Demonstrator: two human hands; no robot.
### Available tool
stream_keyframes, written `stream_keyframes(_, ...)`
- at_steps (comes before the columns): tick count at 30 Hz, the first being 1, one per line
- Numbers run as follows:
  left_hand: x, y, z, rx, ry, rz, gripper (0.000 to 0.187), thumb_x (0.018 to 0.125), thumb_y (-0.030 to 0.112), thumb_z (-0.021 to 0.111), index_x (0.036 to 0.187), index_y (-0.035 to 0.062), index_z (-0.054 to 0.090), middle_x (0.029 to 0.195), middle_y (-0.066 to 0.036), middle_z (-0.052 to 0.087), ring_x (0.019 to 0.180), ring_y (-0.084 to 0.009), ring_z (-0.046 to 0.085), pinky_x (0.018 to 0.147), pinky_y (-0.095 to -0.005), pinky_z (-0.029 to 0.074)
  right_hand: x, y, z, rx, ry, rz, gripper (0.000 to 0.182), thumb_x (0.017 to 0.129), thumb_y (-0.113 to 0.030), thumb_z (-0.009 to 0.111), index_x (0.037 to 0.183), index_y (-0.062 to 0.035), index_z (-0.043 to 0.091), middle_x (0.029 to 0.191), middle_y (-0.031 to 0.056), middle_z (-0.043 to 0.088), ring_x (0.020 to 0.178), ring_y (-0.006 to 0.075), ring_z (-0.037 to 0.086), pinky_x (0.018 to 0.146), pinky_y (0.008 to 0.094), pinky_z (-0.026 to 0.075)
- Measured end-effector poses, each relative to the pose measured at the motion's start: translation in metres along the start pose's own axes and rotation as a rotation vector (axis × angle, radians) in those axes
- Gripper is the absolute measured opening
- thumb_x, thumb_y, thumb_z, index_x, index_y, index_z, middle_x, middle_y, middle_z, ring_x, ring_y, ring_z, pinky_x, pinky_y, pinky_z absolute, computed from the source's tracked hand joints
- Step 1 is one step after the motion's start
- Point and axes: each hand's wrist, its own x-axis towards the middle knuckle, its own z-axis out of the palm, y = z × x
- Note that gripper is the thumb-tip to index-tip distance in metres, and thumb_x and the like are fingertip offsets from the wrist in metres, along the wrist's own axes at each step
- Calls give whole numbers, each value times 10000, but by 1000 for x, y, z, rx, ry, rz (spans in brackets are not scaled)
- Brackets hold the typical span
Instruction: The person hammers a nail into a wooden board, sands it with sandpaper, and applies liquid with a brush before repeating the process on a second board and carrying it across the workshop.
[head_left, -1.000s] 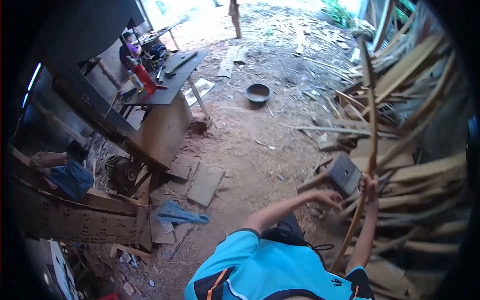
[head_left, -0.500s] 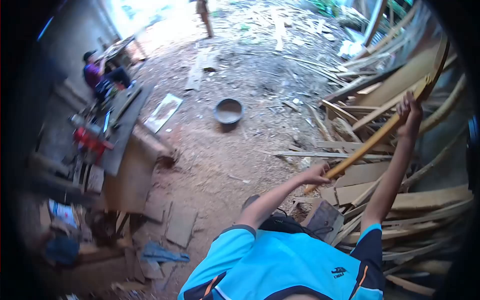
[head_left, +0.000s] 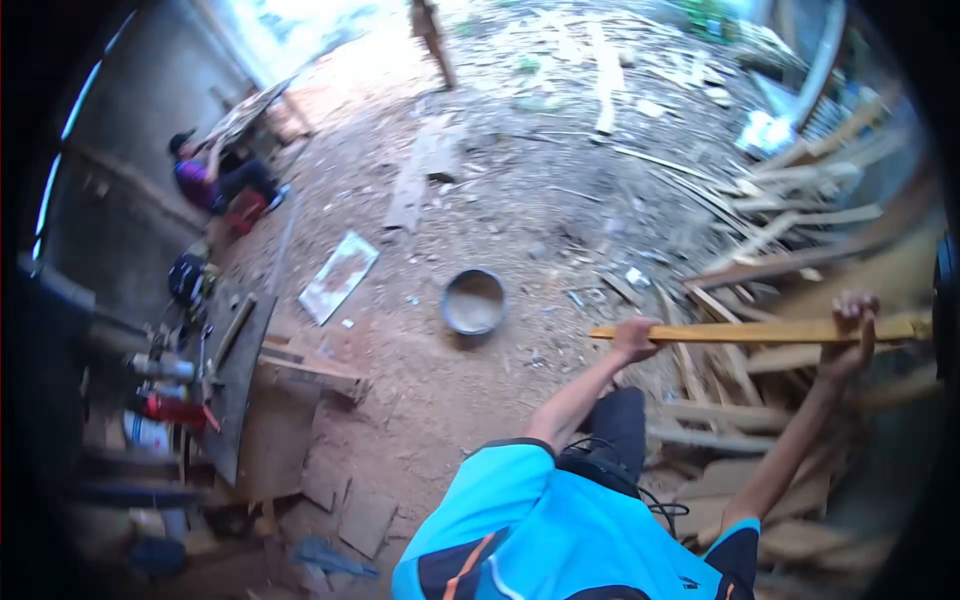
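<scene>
A long yellowish wooden strip (head_left: 740, 333) is held nearly level in front of my body, to the right. Close to its narrow left end, my left hand (head_left: 633, 341) is closed around it. My right hand (head_left: 850, 338) supports the strip towards its other end, fingers above and palm below, slightly blurred. Past that hand, the strip's right end runs into the dark edge of the view. Below and behind it lies a pile of loose boards and offcuts (head_left: 720, 415).
A dark basin (head_left: 474, 302) stands on the dirt floor, with a pale flat panel (head_left: 340, 278) to its left. At left, a workbench (head_left: 238, 400) carries tools and a red power tool (head_left: 170, 408). A person (head_left: 205, 180) sits farther back; another person (head_left: 432, 40) stands at the top.
The wooden strip has swung from a steep slant to nearly level, its right end dropping. My right hand has come down, and my view has shifted.
</scene>
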Motion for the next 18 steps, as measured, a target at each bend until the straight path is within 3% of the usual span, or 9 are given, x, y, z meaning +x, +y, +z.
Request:
stream_keyframes(2,58,-43,14,111,-41,-80,302,651,401,719,746,126,639,724,-149,630,721,-347,625,625,-452,490,41,73,-32,-1,-38,-3,214,881,-168,556,1036,-46,473,832,43,413,782,162,428,762,337,409)
stream_keyframes(3,80,-64,19,128,13,-63,311,642,413,720,735,129,634,725,-144,632,725,-341,630,634,-453,492,44,121,-21,-29,179,120,182,877,-161,560,999,-56,475,806,40,410,760,161,429,754,337,407)
stream_keyframes(5,136,-119,42,233,49,-91,316,625,428,722,714,141,624,730,-125,637,750,-322,640,651,-449,503,59,235,-64,-11,42,317,130,882,-165,563,907,-89,461,744,19,391,708,147,422,750,325,398)
stream_keyframes(6,163,-149,48,247,90,-111,298,618,408,717,707,141,621,731,-127,636,756,-313,643,654,-448,509,76,296,-112,37,-281,383,140,890,-175,562,851,-112,444,708,1,375,680,135,414,754,313,392)
stream_keyframes(7,191,-193,57,319,92,-160,272,640,401,705,712,149,634,724,-117,641,729,-325,641,632,-445,507,96,336,-126,123,-222,479,168,891,-150,550,798,-117,414,664,-9,348,637,123,391,726,303,382)
stream_keyframes(8,222,-228,67,378,100,-221,247,661,393,693,717,157,646,717,-108,647,703,-336,639,610,-441,505,125,363,-133,196,-168,589,212,893,-125,537,744,-123,385,621,-20,321,593,111,368,697,294,372)
stream_keyframes(11,305,-266,65,474,225,-162,240,660,376,678,671,145,613,691,-112,635,680,-335,636,576,-443,500,216,431,-156,289,-216,619,267,889,-84,514,694,-126,335,598,-28,307,570,97,335,647,282,347)
stream_keyframes(14,403,-218,57,372,345,-270,244,695,324,640,647,102,552,671,-134,610,679,-358,618,587,-464,484,324,464,-161,314,-476,575,248,907,-99,479,695,-120,352,580,-22,308,540,103,326,612,274,339)
stream_keyframes(18,579,-268,128,249,353,-328,144,736,218,604,705,84,560,716,-155,618,740,-383,614,599,-469,474,485,542,-202,335,-458,517,286,938,-177,499,697,-120,355,569,-24,304,509,94,302,546,257,318)
